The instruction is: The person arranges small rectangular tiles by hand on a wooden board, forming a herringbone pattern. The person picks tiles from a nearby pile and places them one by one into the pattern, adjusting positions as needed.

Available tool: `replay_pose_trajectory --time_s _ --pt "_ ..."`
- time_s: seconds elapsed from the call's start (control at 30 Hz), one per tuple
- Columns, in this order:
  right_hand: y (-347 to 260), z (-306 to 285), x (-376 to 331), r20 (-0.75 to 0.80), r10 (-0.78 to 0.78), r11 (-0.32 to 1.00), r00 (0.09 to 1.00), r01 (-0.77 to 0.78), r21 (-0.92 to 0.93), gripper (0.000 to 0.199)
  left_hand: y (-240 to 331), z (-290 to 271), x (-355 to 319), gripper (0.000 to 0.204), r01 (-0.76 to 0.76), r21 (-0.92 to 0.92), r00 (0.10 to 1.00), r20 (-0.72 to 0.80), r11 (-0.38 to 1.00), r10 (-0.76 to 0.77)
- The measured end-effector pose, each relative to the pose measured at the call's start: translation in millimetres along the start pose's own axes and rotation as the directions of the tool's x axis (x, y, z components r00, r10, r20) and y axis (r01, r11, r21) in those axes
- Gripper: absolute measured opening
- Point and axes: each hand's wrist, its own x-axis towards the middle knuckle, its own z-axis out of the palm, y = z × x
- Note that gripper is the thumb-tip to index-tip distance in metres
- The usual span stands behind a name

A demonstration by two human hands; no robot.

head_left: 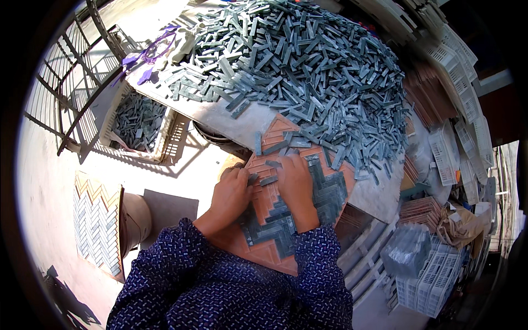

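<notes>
An orange herringbone mould tray (278, 127) lies in front of me, tilted like a diamond, its near part filled with dark grey-green stone strips (280, 230). My left hand (233, 190) is over the tray's left edge, fingers curled, with a short strip (252, 179) at its fingertips. Over the middle of the tray, my right hand (295, 175) has bent fingers pressed on a stone strip (288, 151); its fingertips are partly hidden. Between the hands a loose strip (268, 180) rests on the ridges. A large heap of similar strips (308, 60) spills onto the tray's far edge.
The heap stands on a pale tabletop (231, 118). At left are a cream crate (165, 140) of strips, a metal railing (71, 102) and a herringbone panel (99, 223) against a bucket (136, 217). Stacked white crates (426, 286) and orange trays (421, 212) stand at right.
</notes>
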Motion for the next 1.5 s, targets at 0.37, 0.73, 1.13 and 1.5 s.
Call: replay_pose_trajectory --time_s 0.37,0.73,1.13,1.5 --pt "-51.1 6.8 -81.1 0.119 0.251 0.931 0.961 -0.274 0.243 0.027 -24.0 -2.9 13.4 0.027 -0.237 -0.015 0.970 -0.052 0.971 0.236" --pt "-39.7 5.6 -70.8 0.239 0.179 0.923 0.954 -0.247 0.294 0.032 -24.8 -16.5 4.2 0.028 -0.197 -0.098 0.980 -0.012 0.975 0.197" --pt "-23.9 -3.3 -60.1 0.396 0.002 0.967 0.918 -0.102 0.232 0.033 -23.2 -17.9 1.0 0.032 -0.165 -0.098 0.985 0.039 0.981 0.170" --pt "-35.5 -16.5 -85.7 0.259 0.183 0.868 0.948 -0.279 0.411 0.030 -27.2 -15.9 -6.4 0.032 -0.010 -0.134 0.999 0.039 0.991 0.015"
